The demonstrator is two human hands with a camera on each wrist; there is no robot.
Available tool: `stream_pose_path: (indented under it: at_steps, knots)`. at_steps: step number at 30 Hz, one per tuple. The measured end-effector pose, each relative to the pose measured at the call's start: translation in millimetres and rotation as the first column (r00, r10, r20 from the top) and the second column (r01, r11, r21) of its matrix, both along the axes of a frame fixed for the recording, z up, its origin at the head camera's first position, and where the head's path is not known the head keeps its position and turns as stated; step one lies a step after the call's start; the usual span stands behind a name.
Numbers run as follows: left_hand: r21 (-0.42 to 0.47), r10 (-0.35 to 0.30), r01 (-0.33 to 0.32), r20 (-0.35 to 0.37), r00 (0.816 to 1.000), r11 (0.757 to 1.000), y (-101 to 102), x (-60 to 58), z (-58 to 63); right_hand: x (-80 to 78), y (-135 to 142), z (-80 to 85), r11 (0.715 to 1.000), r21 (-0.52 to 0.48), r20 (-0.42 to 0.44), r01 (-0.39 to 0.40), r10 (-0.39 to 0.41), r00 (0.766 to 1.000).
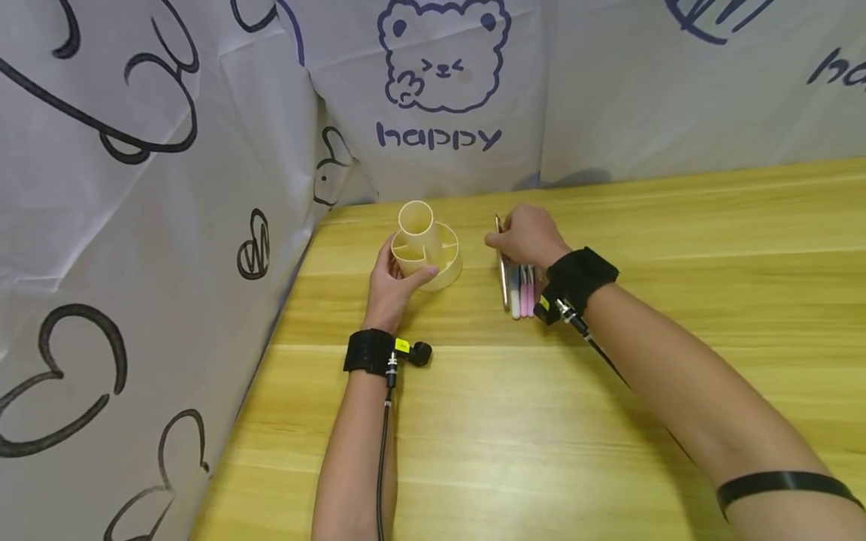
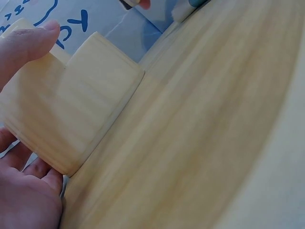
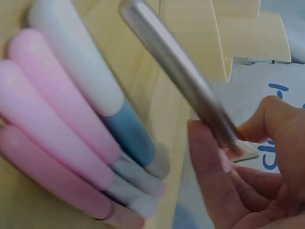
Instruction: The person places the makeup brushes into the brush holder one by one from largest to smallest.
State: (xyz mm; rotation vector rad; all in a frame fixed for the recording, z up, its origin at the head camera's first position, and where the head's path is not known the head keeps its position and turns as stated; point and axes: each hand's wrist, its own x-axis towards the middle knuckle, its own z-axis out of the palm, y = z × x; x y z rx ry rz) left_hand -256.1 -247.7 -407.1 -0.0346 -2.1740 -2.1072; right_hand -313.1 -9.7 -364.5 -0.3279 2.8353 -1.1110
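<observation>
My left hand (image 1: 394, 291) grips a cream round desk organizer (image 1: 443, 276), thumb on its near wall and fingers round the far side. The organizer has divided compartments and a taller tube (image 1: 416, 219) rising from it; its base meets the table in the left wrist view. My right hand (image 1: 533, 234) pinches one end of a slim, shiny rose-gold rod (image 3: 178, 71) between thumb and fingers. Beside that hand lie several brush-like tools: pink handles (image 3: 62, 95) with silver collars and one white-and-blue handle (image 3: 78, 57). Their far ends are partly hidden by the hand.
The wood-grain table (image 1: 487, 436) meets a white sheet with drawings (image 1: 443, 68) at the back and another (image 1: 169, 248) on the left. Both wrists wear black bands (image 1: 370, 352) with small cameras and trailing cables (image 1: 383, 451).
</observation>
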Motion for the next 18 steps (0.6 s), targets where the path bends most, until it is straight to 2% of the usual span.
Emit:
stream_pose_path:
  at_steps: [7, 11, 18]
  knots:
    - [0.019, 0.002, -0.002, 0.010, 1.000, 1.000, -2.5, 0.3, -1.5, 4.7, -1.9, -12.0, 0.995, -0.093, -0.042, 0.031, -0.035, 0.999]
    - [0.018, 0.005, -0.005, 0.009, 1.000, 1.000, -2.6, 1.0, -1.1, 9.1, -4.2, -13.2, 0.986, -0.163, -0.041, 0.032, -0.039, 0.998]
    - [0.014, 0.007, -0.007, 0.009, 1.000, 1.000, -1.5, 1.0, 0.7, 16.0, -7.6, -14.2, 0.973, -0.226, -0.051, 0.047, -0.060, 0.997]
